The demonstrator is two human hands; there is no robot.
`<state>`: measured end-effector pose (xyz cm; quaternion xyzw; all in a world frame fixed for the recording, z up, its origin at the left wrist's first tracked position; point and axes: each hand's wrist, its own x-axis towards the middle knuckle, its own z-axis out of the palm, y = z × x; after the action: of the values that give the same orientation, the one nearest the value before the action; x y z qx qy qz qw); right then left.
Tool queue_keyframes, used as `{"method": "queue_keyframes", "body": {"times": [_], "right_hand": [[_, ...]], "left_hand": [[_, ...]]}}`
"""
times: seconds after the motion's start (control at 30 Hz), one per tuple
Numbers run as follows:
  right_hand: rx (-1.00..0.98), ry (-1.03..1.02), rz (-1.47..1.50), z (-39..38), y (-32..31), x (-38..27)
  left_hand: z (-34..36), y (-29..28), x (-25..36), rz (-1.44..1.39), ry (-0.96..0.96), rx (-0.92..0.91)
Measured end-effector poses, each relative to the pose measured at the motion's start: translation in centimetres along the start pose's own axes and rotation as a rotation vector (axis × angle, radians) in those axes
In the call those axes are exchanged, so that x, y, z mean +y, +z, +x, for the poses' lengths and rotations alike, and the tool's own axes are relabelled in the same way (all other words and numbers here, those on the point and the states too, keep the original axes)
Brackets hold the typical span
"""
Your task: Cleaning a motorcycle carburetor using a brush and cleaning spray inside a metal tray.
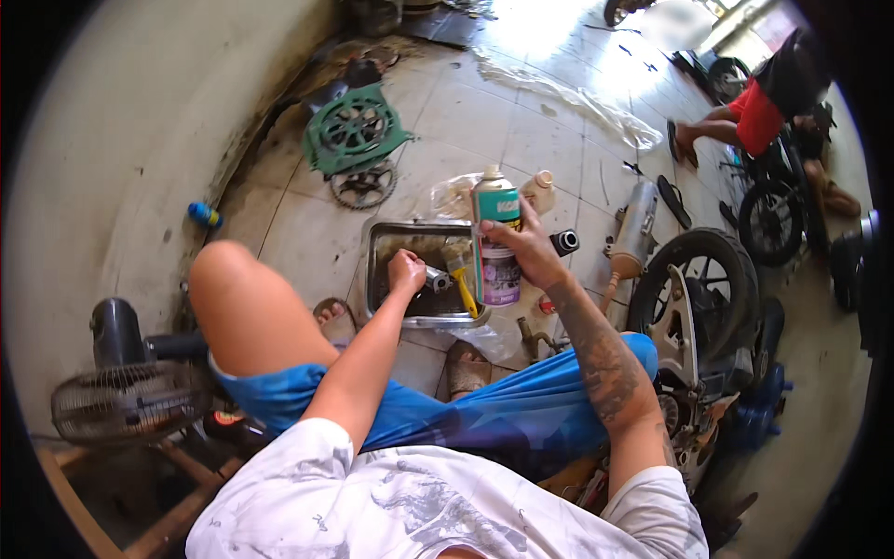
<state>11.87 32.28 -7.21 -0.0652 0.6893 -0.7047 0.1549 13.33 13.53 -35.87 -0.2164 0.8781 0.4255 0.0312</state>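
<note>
My right hand (529,248) is wrapped round a tall spray can (496,205) with a green and purple label, held upright above the right side of a metal tray (369,247). Over the tray, the fingers of my left hand (407,271) are closed on a small silver metal part (436,279), cylindrical in shape; my hand hides some of it. Beside that part, a paintbrush with a yellow handle (463,285) leans across the tray. Dark, wet-looking residue covers the tray's bottom.
A plastic bottle (539,189) stands behind the can. Green fan-like cover (354,129) and chainring (363,184) lie ahead. Rightward are an exhaust muffler (636,224), a wheel (698,279) and a person in red shorts (756,116). A fan (130,401) is at left.
</note>
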Motion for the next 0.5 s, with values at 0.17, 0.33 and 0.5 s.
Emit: {"method": "queue_keyframes", "body": {"times": [0.17,0.33,0.5], "right_hand": [[-0.005,0.024,0.160,0.7,-3.5,0.7],[0.033,-0.086,-0.129,2.2,-3.1,1.5],[0.292,-0.216,-0.638,2.3,-1.1,-0.8]], "left_hand": [[-2.9,-2.3,11.5,-0.893,-0.041,-0.444],[-5.6,-7.4,18.3,-1.522,-0.003,-1.009],[-4.3,-6.5,16.6,-1.247,0.120,-0.540]]}}
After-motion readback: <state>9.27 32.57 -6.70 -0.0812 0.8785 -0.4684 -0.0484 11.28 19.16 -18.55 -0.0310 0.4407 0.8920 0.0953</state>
